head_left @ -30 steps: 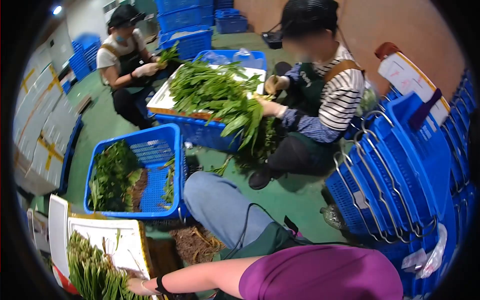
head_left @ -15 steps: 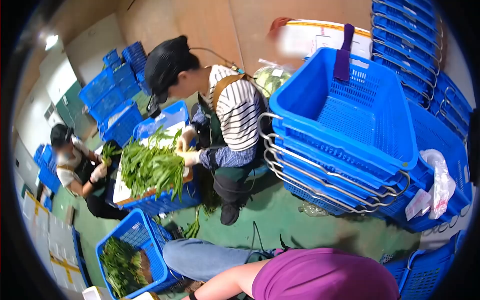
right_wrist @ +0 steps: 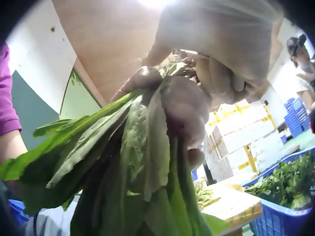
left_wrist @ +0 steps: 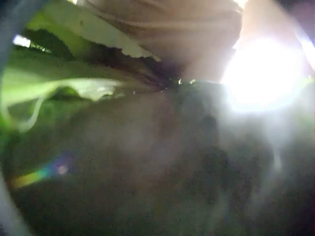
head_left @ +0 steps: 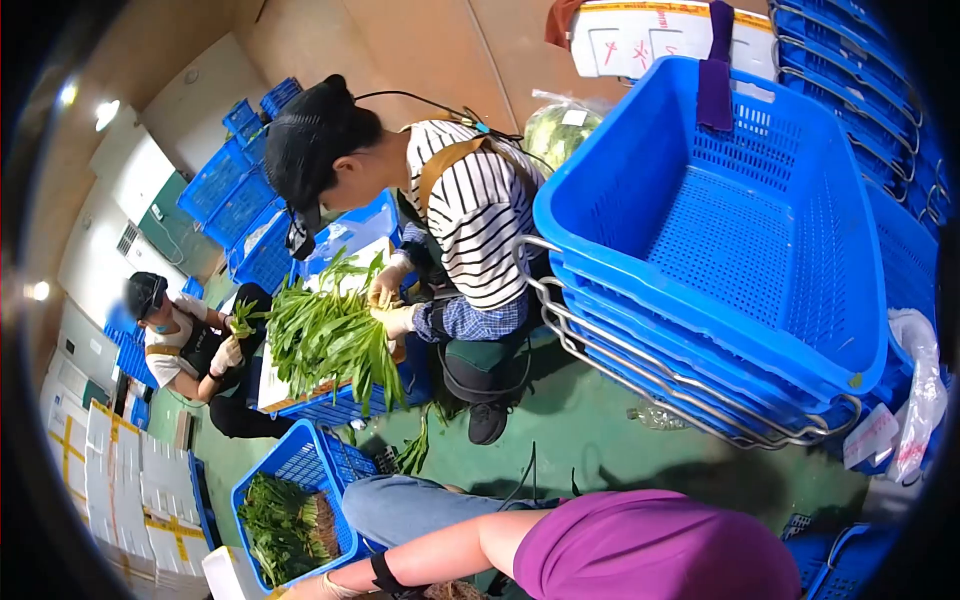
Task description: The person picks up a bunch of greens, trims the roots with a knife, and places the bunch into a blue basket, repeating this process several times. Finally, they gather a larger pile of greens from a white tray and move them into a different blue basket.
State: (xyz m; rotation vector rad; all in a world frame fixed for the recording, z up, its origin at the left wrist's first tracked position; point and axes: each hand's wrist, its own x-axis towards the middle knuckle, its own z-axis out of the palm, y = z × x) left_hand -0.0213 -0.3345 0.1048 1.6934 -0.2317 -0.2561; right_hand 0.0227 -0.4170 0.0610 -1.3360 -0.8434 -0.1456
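A bunch of long leafy greens (right_wrist: 138,142) hangs leaves-down in the right wrist view. My left hand (right_wrist: 184,105) grips it round the stems, its thumb on the near side. Just above, my gloved right hand (right_wrist: 221,44) curls its fingers at the root end (right_wrist: 182,64), holding it between thumb and fingers. In the head view, only my right forearm (head_left: 440,550) with a black band and the glove's cuff shows; the bunch is out of sight there. Leaves (left_wrist: 59,83) fill the upper left of the left wrist view, where glare and darkness hide the rest.
A blue crate (head_left: 345,535) of greens stands beside my knee, near a white foam box (head_left: 228,575). Two people trim greens at a heaped foam tray (head_left: 268,385). Stacked blue crates (head_left: 700,350) rise at right; white boxes (head_left: 130,480) stand at left.
The head view has swung right and up, so the foam box of greens under my hand has mostly left the frame. My forearm still reaches toward the lower left.
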